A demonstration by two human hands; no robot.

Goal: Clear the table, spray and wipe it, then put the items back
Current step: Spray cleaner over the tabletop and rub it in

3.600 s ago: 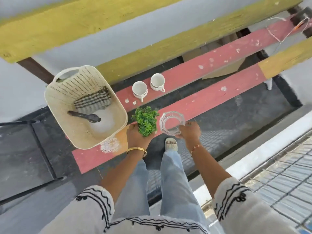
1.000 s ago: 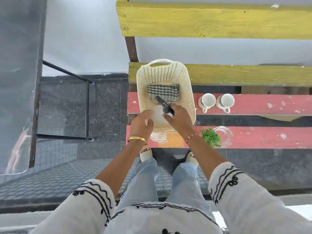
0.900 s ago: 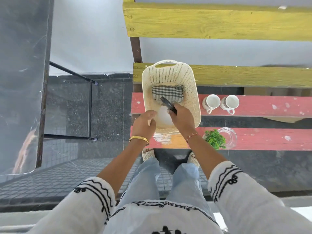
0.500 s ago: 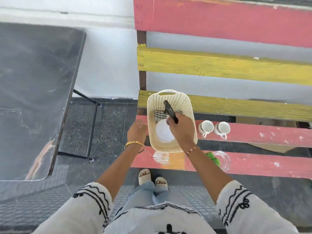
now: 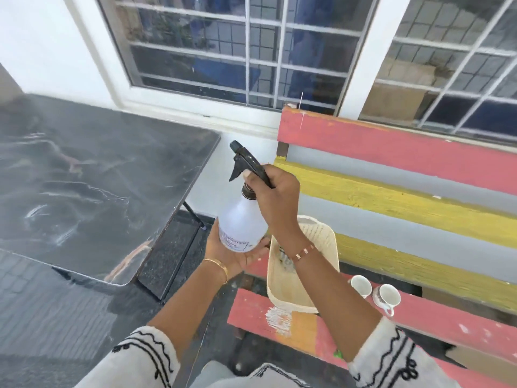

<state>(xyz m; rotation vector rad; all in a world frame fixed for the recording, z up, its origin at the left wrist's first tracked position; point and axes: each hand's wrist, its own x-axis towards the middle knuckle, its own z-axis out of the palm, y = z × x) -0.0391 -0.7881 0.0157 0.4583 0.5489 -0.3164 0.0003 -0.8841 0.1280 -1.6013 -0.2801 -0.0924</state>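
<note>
A white spray bottle (image 5: 240, 225) with a black trigger head is held up in the air between the table and the bench. My right hand (image 5: 275, 197) grips its neck and trigger head. My left hand (image 5: 237, 254) cups the bottle's bottom from below, fingers curled round it. The dark marbled table (image 5: 84, 186) lies to the left with a bare top. A cream basket (image 5: 285, 292) stands on the bench under my right forearm, a checked cloth (image 5: 285, 257) just showing inside. Two white cups (image 5: 375, 291) stand to its right.
The red and yellow slatted bench (image 5: 419, 208) fills the right side, under a barred window (image 5: 251, 49). The table's black metal leg (image 5: 193, 214) stands between table and bench. Dark tiled floor lies below.
My right hand has lifted the spray bottle out of the basket and up. My left hand moved from the basket rim to under the bottle. The view has swung up towards the table.
</note>
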